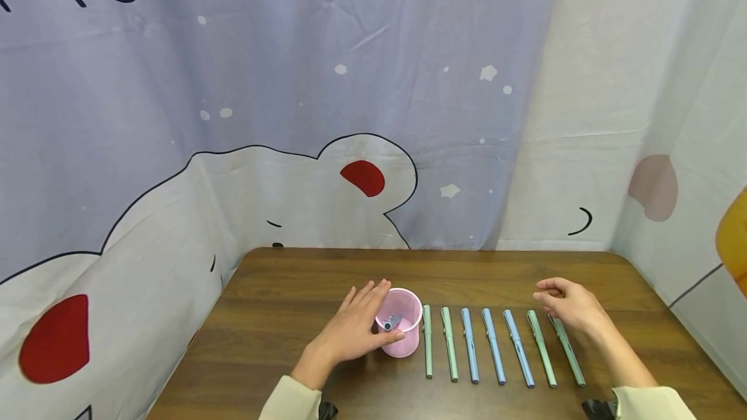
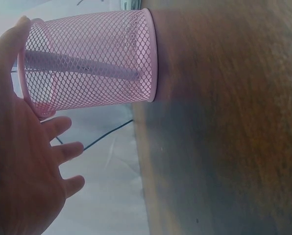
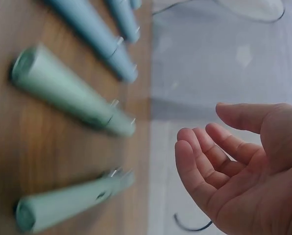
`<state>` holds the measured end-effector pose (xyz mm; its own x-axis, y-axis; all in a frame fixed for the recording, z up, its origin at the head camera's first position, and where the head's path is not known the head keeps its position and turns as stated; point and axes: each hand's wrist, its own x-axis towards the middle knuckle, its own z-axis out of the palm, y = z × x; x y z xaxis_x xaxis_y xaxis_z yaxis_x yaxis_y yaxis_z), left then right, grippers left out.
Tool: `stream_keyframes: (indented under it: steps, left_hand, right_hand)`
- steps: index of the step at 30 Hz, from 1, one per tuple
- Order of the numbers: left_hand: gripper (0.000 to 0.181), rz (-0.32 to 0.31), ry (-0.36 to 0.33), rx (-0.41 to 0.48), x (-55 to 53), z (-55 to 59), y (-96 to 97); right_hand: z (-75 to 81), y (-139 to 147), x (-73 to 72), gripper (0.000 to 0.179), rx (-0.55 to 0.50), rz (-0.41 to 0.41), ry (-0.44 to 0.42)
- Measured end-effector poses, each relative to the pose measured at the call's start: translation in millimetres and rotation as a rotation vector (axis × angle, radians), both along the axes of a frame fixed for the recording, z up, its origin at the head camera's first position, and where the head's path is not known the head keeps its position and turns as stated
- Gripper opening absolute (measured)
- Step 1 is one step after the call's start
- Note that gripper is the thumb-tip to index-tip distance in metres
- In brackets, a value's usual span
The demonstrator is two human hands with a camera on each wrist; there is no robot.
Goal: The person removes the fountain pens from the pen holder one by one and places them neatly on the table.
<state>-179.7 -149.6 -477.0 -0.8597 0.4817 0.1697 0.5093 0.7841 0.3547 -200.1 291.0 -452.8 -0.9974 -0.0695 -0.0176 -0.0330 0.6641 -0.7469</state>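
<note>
A pink mesh pen cup stands upright on the table, with a blue-grey pen leaning inside it. My left hand rests at the cup's rim, thumb across the near side and straight fingers towards the far side; the fingers are not curled round the cup. To the cup's right, several pens lie in a row: two green, three blue, then two green. Over the top end of the rightmost green pen hovers my right hand, fingers loosely bent and nothing in them.
The brown wooden table has its far edge against a printed curtain. Its right edge runs along a pale cloth.
</note>
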Motion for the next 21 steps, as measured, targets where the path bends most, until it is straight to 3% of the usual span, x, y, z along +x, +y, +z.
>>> stream_keyframes:
  steps: [11, 21]
  left_hand:
    - [0.100, 0.001, 0.003, -0.003, 0.0, 0.2, -0.4]
    - [0.100, 0.008, -0.001, -0.007, 0.5, 0.7, -0.1]
  right_hand:
    - [20.8, -42, 14.1, 0.042, 0.007, 0.061, 0.100]
    - [24.2, -74, 22.7, 0.033, -0.028, 0.065, 0.189]
